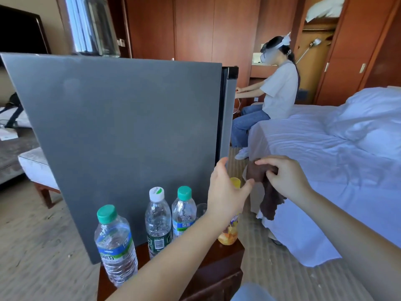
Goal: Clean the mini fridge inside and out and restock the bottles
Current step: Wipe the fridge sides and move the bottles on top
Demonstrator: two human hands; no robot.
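Observation:
The grey mini fridge (121,135) stands in front of me with its flat side toward me and its door edge (225,118) at the right. My left hand (225,192) reaches up beside that edge, fingers spread and relaxed, thumb out toward the cloth. My right hand (286,177) pinches a brown cloth (268,198) that hangs down below it. Three clear water bottles stand on a dark wooden stand (217,270): a green-capped one (115,244) nearest, a white-capped one (158,220) and another green-capped one (184,211). An orange drink bottle (230,233) is partly hidden behind my left hand.
A bed with white sheets (329,161) fills the right side. Another person (273,92) sits on its far corner, facing left. A white cushioned bench (36,168) stands at the left on the carpet. Wooden wardrobes (195,29) line the back wall.

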